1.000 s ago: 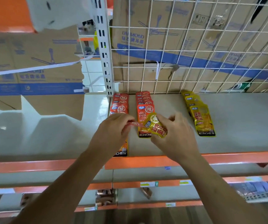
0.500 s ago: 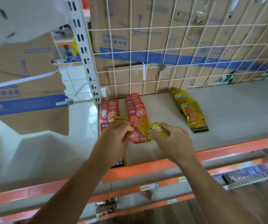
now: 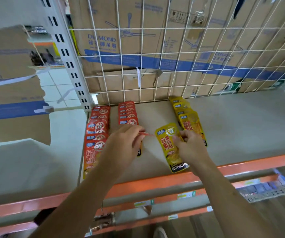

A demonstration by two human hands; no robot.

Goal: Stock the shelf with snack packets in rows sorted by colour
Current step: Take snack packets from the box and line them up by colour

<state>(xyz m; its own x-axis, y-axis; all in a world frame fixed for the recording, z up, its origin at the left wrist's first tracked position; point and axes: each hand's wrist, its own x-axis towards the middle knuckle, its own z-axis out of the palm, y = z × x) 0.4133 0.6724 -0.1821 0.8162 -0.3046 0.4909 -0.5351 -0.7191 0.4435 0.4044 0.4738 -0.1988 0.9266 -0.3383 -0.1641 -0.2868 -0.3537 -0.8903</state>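
On the grey shelf point(image 3: 241, 124) lie two rows of red snack packets point(image 3: 97, 133) point(image 3: 128, 112) at the left and one row of yellow packets point(image 3: 188, 117) to their right. My right hand point(image 3: 190, 146) pinches a single yellow packet point(image 3: 168, 146) by its upper right edge, between the red and yellow rows. My left hand point(image 3: 124, 143) pinches a thin red packet point(image 3: 146, 134) seen edge-on, over the front of the second red row. The front packet of that row is mostly hidden under my left hand.
A white wire grid point(image 3: 181, 48) backs the shelf, with cardboard boxes point(image 3: 121, 40) behind it. A slotted white upright point(image 3: 66, 54) stands at the left. The orange shelf edge point(image 3: 241, 167) runs along the front; lower shelves point(image 3: 267, 188) hold more goods.
My hands have drawn apart: the right hand carried the yellow packet to the right, toward the yellow row, while the left hand keeps the red packet over the red row. The view shifted left.
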